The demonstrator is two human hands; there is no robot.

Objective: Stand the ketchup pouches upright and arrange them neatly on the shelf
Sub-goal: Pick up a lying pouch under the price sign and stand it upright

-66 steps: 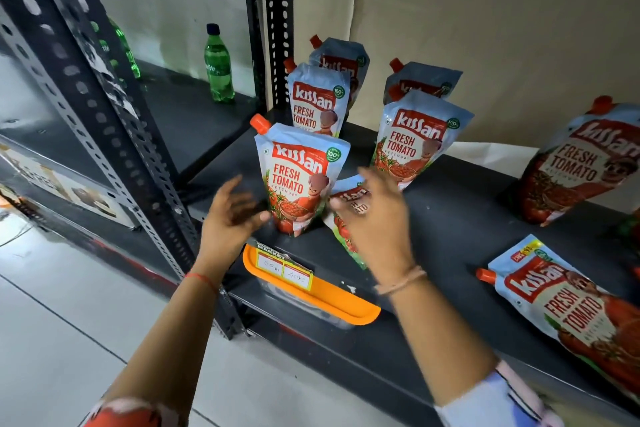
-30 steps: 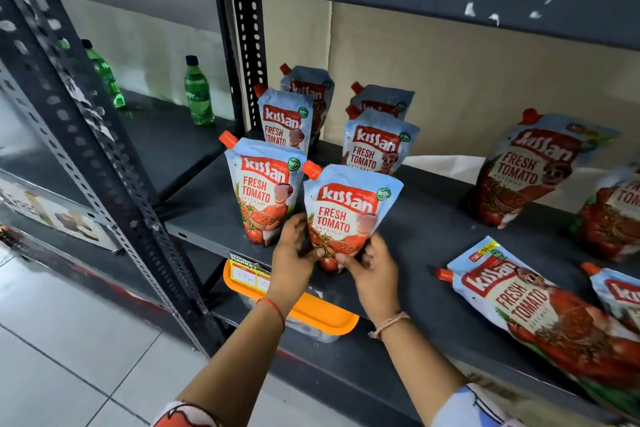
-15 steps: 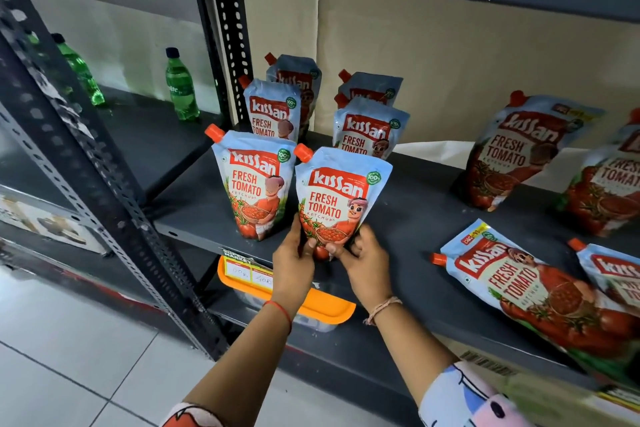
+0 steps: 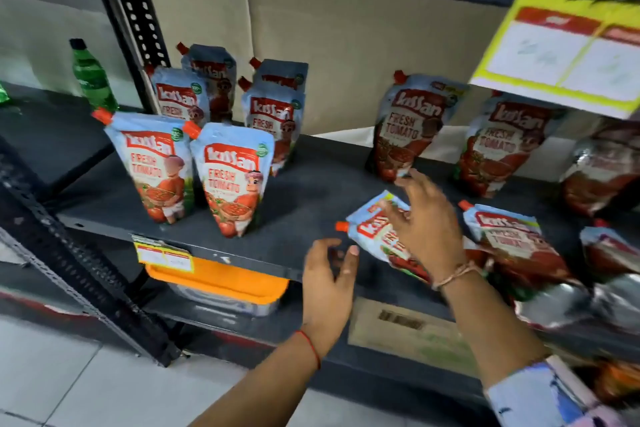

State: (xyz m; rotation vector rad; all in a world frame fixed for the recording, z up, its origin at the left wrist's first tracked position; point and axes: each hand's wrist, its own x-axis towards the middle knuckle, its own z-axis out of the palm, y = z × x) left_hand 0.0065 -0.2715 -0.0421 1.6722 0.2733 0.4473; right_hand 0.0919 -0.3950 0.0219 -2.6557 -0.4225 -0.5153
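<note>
Far to the left of both hands, six ketchup pouches stand upright on the shelf (image 4: 304, 184) in two columns; the front pair (image 4: 194, 173) faces out, spouts at top left. These look finished. Judgement: the row needs its next pouch set just right of that pair.

Left hand (image 4: 329, 282): open, fingers curled loosely, holding nothing. It hangs at the shelf's front edge, palm turned toward the right. The orange cap (image 4: 341, 226) of the flat pouch (image 4: 377, 236) sits just above and beside its fingertips, not touching.

The flat pouch lies on its back near the front lip, spout pointing left, directly between the two hands. Its right half is hidden under the right hand.

Right hand (image 4: 427, 229): spread over the pouch's upper body, fingers splayed. Motion blur prevents telling whether it is pressing, gripping or only hovering; no closed grasp visible.

Handling, estimated: soft film pouch, filled, so moderately heavy and floppy; glossy surface likely slick. It will sag if pinched at one corner. Best hold seems to be the two side seams low down, one hand each, then settle the gusset base flat. Avoid lifting by the spout alone.

Right of the right hand: more pouches lying flat (image 4: 512, 246); behind it, others lean on the back board (image 4: 412, 128).
</note>
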